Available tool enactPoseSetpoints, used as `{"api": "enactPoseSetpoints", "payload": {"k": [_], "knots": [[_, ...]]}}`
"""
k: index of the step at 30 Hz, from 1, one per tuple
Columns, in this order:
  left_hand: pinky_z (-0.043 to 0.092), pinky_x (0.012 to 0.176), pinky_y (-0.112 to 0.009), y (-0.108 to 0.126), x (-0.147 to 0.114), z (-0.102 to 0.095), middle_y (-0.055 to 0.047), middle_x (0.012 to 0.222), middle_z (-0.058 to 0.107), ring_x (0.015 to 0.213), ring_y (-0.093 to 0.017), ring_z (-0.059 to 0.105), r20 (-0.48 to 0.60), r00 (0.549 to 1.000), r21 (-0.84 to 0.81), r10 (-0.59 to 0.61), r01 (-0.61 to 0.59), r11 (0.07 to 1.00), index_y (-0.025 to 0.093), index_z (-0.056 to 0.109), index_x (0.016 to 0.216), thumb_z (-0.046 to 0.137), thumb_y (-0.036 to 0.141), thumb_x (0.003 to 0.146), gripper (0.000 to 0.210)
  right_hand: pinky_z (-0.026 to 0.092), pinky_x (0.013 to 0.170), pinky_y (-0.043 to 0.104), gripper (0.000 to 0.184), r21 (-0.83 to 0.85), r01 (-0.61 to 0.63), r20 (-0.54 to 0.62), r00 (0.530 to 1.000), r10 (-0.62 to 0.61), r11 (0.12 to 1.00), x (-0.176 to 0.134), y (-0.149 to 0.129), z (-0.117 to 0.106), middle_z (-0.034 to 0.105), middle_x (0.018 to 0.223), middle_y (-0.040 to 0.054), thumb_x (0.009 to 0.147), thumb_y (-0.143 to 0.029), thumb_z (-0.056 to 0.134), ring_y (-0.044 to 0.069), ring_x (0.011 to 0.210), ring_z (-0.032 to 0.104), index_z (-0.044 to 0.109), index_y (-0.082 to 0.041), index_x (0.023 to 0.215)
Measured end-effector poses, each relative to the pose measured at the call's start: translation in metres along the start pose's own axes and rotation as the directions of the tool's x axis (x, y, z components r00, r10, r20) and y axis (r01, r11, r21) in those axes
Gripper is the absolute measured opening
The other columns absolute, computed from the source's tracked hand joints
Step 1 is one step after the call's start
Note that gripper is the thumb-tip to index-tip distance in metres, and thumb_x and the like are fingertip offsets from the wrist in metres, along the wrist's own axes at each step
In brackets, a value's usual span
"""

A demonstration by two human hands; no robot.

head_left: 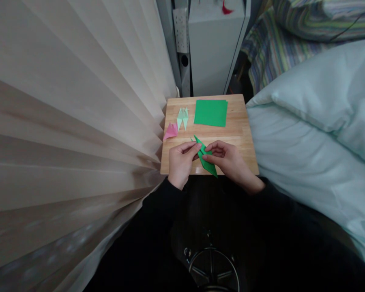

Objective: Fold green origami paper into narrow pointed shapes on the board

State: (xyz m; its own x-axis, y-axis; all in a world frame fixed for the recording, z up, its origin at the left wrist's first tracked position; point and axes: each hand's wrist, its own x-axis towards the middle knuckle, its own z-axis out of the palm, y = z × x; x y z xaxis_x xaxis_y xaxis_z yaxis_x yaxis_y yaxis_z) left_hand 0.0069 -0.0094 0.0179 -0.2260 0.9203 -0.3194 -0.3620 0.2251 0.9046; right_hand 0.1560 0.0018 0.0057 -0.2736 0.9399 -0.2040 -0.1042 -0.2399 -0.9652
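A folded piece of green origami paper [207, 164], long and diamond-shaped with pointed ends, is held slantwise above the front edge of the small wooden table [182, 158]. My left hand [182, 159] pinches its upper left side between thumb and fingers. From the right, my right hand [229, 159] grips it with the thumb on top and fingers curled at its edge. Past my hands lie a pale green folded paper figure [183, 117] and a pink folded paper figure [170, 131]. A stack of green paper sheets [211, 113] rests toward the table's back.
A pleated curtain [109, 121] hangs along the left side. On the right, a bed with a pale blue quilt [316, 134] borders the table. A grey cabinet [215, 52] stands behind it. Below is a round metal stool base [213, 267].
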Motion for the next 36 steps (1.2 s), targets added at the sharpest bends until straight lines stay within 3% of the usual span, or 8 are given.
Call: {"api": "enactPoseSetpoints", "payload": {"k": [5,12,18,22,28,36], "knots": [[0.059,0.071,-0.027,0.0,-0.001,0.0018,-0.004,0.081,0.076,0.067,-0.011,0.067,0.0,0.998,-0.032,-0.064,0.064,0.997,0.014,0.078,0.079,0.092,0.032,0.065,0.027,0.057,0.069,0.032,0.042,0.081,-0.056,-0.045,0.997,0.06,0.995,-0.0006,-0.0011,0.001,0.073,0.075,-0.0009,0.056,-0.036,0.097,0.015,0.068,0.068,0.066,-0.022,0.081],[0.057,0.073,-0.027,-0.0026,0.0011,0.0012,-0.002,0.073,0.073,0.067,-0.011,0.066,0.009,0.999,-0.028,-0.04,0.04,0.999,0.014,0.076,0.076,0.094,0.034,0.061,0.031,0.059,0.07,0.033,0.042,0.075,-0.089,-0.068,0.993,0.094,0.993,-0.0015,-0.0037,0.0032,0.075,0.077,0.0012,0.054,-0.036,0.097,0.017,0.07,0.07,0.069,-0.021,0.081],[0.056,0.072,-0.025,-0.0007,0.0018,-0.0004,0.0,0.071,0.071,0.066,-0.01,0.065,0.066,0.998,-0.002,0.013,-0.013,1.0,0.016,0.076,0.077,0.092,0.035,0.064,0.029,0.056,0.066,0.031,0.048,0.099,-0.094,-0.083,0.991,0.103,0.991,-0.0037,-0.0053,0.0037,0.075,0.076,-0.0013,0.059,-0.034,0.095,0.016,0.065,0.068,0.063,-0.022,0.092],[0.055,0.07,-0.024,0.0014,0.0025,-0.0031,0.0,0.073,0.071,0.066,-0.01,0.063,0.13,0.99,0.034,0.048,-0.053,0.998,0.017,0.076,0.077,0.09,0.036,0.069,0.025,0.054,0.062,0.028,0.04,0.121,-0.177,-0.025,0.983,0.181,0.977,-0.0045,-0.0044,0.004,0.072,0.074,0.0001,0.067,-0.046,0.091,0.014,0.064,0.066,0.066,-0.02,0.084],[0.053,0.071,-0.025,-0.0022,0.0041,-0.0038,-0.004,0.086,0.078,0.073,-0.012,0.067,0.078,0.992,0.098,0.103,-0.11,0.989,0.018,0.08,0.087,0.087,0.036,0.072,0.025,0.058,0.065,0.031,0.04,0.107,-0.19,0.008,0.982,0.19,0.976,-0.0056,0.0001,0.0059,0.072,0.075,0.0004,0.065,-0.046,0.092,0.014,0.067,0.067,0.066,-0.019,0.077],[0.052,0.071,-0.027,0.0025,0.0025,-0.0027,-0.005,0.081,0.078,0.073,-0.015,0.067,0.093,0.976,0.253,0.198,-0.215,0.943,0.018,0.081,0.082,0.081,0.038,0.08,0.021,0.057,0.073,0.035,0.038,0.045,-0.133,0.043,0.99,0.131,0.99,-0.004,0.0021,0.0057,0.071,0.074,0.0007,0.064,-0.045,0.093,0.015,0.068,0.067,0.066,-0.019,0.074]]}}
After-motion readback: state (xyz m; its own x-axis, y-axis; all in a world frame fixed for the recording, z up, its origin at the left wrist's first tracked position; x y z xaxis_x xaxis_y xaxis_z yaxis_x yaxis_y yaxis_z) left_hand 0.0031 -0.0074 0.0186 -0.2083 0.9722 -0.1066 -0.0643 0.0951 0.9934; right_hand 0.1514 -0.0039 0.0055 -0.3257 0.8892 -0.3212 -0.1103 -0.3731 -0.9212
